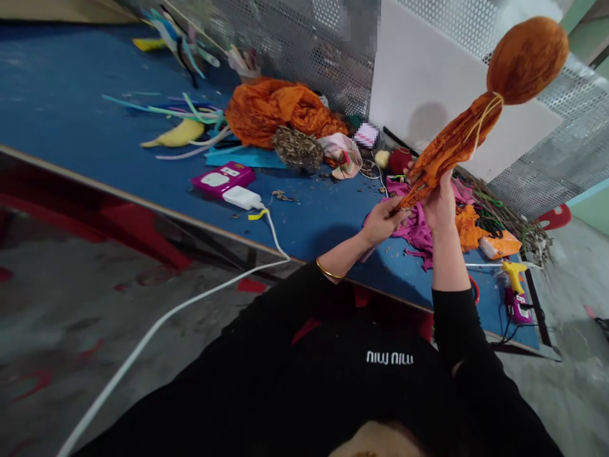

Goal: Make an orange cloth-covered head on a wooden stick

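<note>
Both my hands hold an orange cloth bundle (526,60), raised above the table. Its upper end is a round stuffed ball, tied at the neck with thin yellow string (485,117); below that the cloth hangs in long gathered folds. My left hand (383,221), with a gold bangle at the wrist, pinches the lower tip of the cloth. My right hand (441,197) is wrapped around the folds higher up, its fingers partly hidden behind them. Pink cloth pieces (419,231) lie on the table beneath.
On the blue table (309,219) lie crumpled orange cloth (280,111), a bag of dry brown bits (297,149), a yellow banana-shaped thing (176,134) and a purple power strip (223,179). A white cable crosses the near edge. Dry twigs (523,222) and a yellow glue gun (514,276) are at right.
</note>
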{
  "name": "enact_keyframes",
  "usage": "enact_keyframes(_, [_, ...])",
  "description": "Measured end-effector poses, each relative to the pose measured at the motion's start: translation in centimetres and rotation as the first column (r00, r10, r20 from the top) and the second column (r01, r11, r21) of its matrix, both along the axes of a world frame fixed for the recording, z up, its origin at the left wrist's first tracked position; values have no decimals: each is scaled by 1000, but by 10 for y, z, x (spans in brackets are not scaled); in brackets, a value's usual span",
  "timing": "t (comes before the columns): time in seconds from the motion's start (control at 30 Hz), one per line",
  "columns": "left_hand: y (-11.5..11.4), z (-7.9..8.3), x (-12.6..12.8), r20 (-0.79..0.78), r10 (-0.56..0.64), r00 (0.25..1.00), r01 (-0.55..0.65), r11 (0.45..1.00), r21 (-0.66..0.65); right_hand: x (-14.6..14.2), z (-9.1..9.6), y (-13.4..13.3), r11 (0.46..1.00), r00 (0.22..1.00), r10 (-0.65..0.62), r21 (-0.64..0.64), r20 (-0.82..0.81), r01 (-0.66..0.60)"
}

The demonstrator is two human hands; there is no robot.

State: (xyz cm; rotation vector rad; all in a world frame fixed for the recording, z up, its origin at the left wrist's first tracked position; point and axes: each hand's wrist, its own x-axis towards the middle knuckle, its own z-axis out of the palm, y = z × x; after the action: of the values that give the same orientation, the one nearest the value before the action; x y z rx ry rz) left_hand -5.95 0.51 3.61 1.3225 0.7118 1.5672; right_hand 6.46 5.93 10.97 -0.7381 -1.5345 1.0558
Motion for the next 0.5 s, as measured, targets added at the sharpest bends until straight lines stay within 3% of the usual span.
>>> enact_keyframes(0.1, [-2, -3, 2, -198, 184, 963, -191, 981, -19, -2, -27, -14, 983, 989, -100, -162, -104, 83])
enact_keyframes(0.2, [-6, -9, 3, -411, 279, 868, -317, 948, -26, -4, -57, -27, 946, 966, -251, -230, -68, 229])
enact_keyframes(0.27, [-9, -15, 5, -490, 236, 839, -313, 946, -80, -6, -76, -32, 921, 947, -319, -245, -25, 304])
enact_keyframes(0.37, [-12, -28, 7, -456, 106, 884, -239, 940, -244, -5, -100, -34, 899, 945, -323, -296, 52, 323])
enact_keyframes(0.43, [-14, -34, 8, -368, 30, 929, -178, 909, -377, -2, -112, -32, 887, 921, -319, -273, 223, 373])
enact_keyframes(0.5, [-16, -39, 8, -284, -13, 959, -130, 867, -482, 4, -119, -29, 875, 846, -330, -202, 418, 441])
